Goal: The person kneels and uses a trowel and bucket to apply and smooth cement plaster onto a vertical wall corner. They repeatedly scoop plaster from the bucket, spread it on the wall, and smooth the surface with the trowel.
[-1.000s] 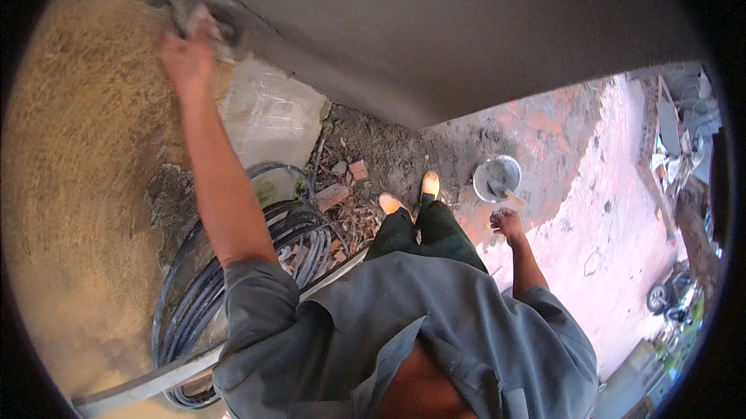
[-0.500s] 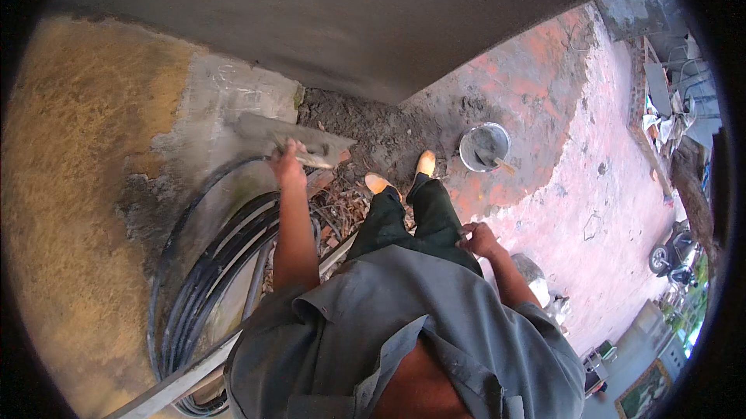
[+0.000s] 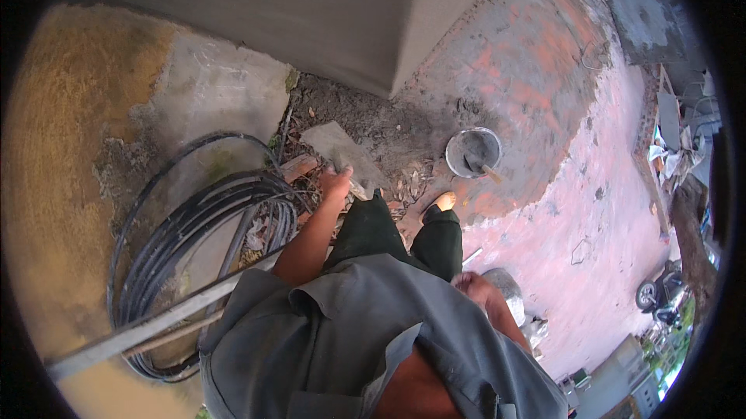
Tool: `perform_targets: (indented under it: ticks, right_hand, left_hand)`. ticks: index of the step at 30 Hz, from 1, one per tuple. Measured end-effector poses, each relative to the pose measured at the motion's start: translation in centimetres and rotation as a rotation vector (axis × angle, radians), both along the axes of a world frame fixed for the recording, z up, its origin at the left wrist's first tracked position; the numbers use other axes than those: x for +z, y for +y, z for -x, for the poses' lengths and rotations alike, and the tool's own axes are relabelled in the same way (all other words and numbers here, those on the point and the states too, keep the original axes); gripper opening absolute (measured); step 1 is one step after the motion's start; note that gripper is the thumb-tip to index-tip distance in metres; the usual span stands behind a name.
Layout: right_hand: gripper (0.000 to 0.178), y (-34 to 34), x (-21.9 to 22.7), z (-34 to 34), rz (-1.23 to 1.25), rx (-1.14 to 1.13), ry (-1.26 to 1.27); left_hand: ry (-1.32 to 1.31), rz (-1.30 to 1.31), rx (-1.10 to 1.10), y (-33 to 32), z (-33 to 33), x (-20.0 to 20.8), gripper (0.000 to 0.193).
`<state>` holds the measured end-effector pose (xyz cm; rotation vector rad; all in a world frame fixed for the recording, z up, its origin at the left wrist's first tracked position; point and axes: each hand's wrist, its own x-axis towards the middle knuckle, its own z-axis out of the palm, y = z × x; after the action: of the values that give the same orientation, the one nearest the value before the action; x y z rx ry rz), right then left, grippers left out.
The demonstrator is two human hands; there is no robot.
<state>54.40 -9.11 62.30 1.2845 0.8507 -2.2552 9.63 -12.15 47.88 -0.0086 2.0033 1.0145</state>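
My left hand (image 3: 336, 184) is closed round the handle of a plastering float (image 3: 336, 144), in front of my left leg. Its flat grey blade points away from me, over the dirt and dry leaves near the foot of the wall, and touches no wall. By my right thigh hangs my right hand (image 3: 476, 289), its fingers curled in and no tool showing in it. A bucket of wet mortar (image 3: 474, 152) stands ahead to the right, with a trowel (image 3: 488, 171) resting inside, its wooden handle over the rim.
Ahead juts the corner of a smooth grey plastered wall (image 3: 326, 23). Coiled black hose (image 3: 186, 240) lies to my left, crossed by a long metal bar (image 3: 163, 322). A brick piece (image 3: 299, 167) sits near the float. A metal pot (image 3: 505, 292) is behind my right hand.
I have stepped and turned, so the wall corner's second face now shows. My left hand has drawn the float down and back from the wall toward my leg. The right hand stays by my thigh.
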Motion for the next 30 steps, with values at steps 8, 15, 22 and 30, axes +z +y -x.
perform_targets:
  ticks: [8,15,22,30]
  right_hand:
    - [0.015,0.8,-2.8,-5.0,-0.002,0.413,0.227]
    - [0.03,2.5,-12.4,0.1,-0.866,0.124,-0.061]
    - [0.042,3.1,-18.7,6.5,-1.243,-0.059,-0.3]
    - [0.06,4.0,-23.0,7.4,-0.629,-0.273,-0.336]
  left_hand:
    - [-0.005,0.044,-0.187,2.8,-16.3,1.6,0.037]
    - [-0.173,-0.148,-0.298,5.2,-25.3,-2.8,0.042]
    - [-0.26,-0.231,-0.272,4.9,-27.2,-5.7,0.036]
    - [0.284,0.109,-0.988,0.5,-19.3,-1.4,0.042]
